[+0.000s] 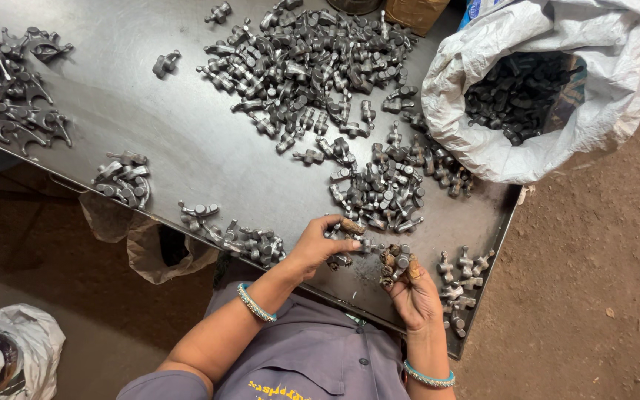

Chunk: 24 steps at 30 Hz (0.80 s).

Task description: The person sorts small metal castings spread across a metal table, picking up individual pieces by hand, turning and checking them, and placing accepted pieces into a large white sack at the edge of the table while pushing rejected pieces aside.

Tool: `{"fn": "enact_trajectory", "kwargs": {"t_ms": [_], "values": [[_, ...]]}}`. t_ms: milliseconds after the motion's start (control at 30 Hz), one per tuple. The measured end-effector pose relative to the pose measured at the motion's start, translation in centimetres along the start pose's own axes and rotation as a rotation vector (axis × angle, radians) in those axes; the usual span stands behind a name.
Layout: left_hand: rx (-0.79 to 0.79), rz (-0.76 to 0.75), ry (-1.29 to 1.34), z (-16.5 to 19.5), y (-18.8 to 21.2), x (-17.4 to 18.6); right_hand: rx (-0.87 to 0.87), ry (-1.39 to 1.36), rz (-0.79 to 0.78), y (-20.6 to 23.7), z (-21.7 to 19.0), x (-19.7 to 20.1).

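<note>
From the head view, the left hand [320, 244] pinches a small metal part [338, 259] just above the counter [187, 141]. The right hand [412, 296] grips another metal piece [398, 263] beside it. A large heap of parts [312, 67] lies farther back, near a white sack [527, 89] holding more.

White sack [557, 44], crumpled bag [9, 348], dirt floor [601, 244].

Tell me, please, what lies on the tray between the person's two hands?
In the head view, a few small grey metal parts lie on the metal tray between the left hand and the right hand.
</note>
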<state>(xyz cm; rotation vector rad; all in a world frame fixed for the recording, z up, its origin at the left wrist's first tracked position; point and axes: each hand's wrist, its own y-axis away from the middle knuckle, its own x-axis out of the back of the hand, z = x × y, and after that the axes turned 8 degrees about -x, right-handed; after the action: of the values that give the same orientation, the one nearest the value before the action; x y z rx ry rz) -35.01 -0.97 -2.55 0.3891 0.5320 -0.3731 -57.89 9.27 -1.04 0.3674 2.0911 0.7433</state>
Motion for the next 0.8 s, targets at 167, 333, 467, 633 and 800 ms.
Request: {"fn": "enact_trajectory", "kwargs": {"t_ms": [167, 333, 467, 633, 800], "values": [[0.052, 0.012, -0.002, 0.0, -0.1, -0.3, 0.021, 0.014, 0.020, 0.1, -0.2, 1.0], [0.021, -0.003, -0.046, -0.5, -0.2, -0.5, 0.031, 0.035, -0.009, -0.3, -0.1, 1.5], [0.021, -0.007, -0.095, -0.7, -0.1, 0.0, 0.109, 0.265, 0.108, 1.9, -2.2, 1.6], [-0.037, -0.010, -0.356, 0.6, 0.3, 1.0, 0.386, 1.039, 0.460, 10.9, -9.7, 6.3], [-0.202, 0.079, -0.804, 2.8, 0.7, 1.4, 0.056, 1.455, 1.097, 15.6, -13.6, 13.4]]}}
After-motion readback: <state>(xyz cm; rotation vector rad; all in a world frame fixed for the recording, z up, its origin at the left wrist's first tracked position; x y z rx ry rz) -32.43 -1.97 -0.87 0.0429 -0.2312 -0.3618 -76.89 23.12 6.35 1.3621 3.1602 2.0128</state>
